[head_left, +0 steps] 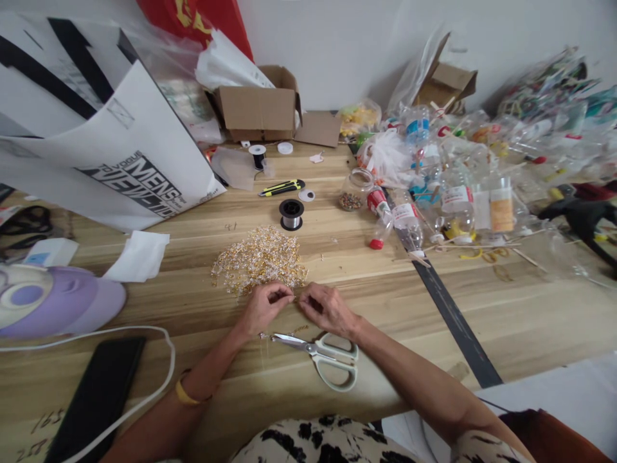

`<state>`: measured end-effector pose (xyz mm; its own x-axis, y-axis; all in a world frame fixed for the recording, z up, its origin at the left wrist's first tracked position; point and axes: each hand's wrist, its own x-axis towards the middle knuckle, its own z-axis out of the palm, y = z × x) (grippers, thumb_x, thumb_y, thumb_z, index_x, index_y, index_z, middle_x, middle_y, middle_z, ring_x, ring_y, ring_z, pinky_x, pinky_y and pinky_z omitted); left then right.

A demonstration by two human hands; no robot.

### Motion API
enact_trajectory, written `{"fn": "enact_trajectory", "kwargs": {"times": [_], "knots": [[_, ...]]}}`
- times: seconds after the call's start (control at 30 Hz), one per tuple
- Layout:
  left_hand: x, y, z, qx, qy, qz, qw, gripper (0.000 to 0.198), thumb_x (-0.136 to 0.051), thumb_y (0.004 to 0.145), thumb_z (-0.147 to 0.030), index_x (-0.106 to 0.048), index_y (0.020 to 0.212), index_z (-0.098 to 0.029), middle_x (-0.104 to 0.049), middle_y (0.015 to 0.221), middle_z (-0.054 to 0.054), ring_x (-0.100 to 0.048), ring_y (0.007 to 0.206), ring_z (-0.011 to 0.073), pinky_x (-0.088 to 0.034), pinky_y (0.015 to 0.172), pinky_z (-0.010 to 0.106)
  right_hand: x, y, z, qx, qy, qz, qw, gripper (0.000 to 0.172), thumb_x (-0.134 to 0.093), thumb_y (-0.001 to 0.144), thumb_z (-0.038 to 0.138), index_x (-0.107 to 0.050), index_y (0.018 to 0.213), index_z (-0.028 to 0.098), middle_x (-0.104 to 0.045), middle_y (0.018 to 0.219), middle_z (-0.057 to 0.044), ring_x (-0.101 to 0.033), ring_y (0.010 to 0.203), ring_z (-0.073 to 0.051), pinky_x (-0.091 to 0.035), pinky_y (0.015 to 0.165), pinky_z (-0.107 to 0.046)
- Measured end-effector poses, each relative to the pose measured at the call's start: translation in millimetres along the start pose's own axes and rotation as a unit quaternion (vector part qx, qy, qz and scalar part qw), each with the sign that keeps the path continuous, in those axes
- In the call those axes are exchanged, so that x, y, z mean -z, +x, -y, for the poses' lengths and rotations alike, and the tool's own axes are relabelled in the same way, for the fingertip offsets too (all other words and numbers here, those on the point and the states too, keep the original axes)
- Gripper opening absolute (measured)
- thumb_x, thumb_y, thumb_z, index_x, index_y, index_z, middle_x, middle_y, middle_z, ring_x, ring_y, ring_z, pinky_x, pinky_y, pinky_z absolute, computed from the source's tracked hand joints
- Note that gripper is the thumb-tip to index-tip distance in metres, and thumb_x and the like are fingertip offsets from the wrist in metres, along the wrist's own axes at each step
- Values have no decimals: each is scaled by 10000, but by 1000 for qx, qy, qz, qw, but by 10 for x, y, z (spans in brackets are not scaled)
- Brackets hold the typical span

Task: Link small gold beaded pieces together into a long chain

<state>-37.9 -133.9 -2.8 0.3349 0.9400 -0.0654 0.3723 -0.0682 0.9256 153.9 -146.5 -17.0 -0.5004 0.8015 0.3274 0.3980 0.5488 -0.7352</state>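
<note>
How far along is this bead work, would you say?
Early, it seems. Done: only a few gold bits lie by the scissors. In hand: the left hand and right hand pinch a small gold piece at the edge of the bead pile. Left: that pile is large and loose, the wire spool beyond it.

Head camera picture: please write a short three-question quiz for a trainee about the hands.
1. True or false: the metal scissors with pale green handles lie nearer the person than the left hand and right hand.
2. Just beyond the hands lies: A a heap of small gold and clear beads; B a black phone; C a cardboard box.
3. Which wrist wears the yellow band?
Key: 1 true; 2 A; 3 left.
</note>
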Motion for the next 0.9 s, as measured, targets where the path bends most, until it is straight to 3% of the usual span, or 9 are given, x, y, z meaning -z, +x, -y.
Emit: {"fn": "enact_trajectory", "kwargs": {"times": [0.5,0.9], "knots": [[4,4,-10,5,-14,2,1000,100,-599,745,-216,-653,709,-140,-681,709,34,-616,677,152,-497,656,251,34,-16,16,56,10,14,998,74,-477,887,181,-529,835,178,-563,727,-37,-502,636,-136,-401,611,-250],[7,3,-2,8,-23,-5,1000,114,-603,740,-233,-655,706,-137,-679,713,38,-614,682,154,-492,655,247,28,-14,3,60,3,14,998,53,-488,867,157,-518,827,173,-566,716,-32,-508,622,-132,-409,595,-241]]}}
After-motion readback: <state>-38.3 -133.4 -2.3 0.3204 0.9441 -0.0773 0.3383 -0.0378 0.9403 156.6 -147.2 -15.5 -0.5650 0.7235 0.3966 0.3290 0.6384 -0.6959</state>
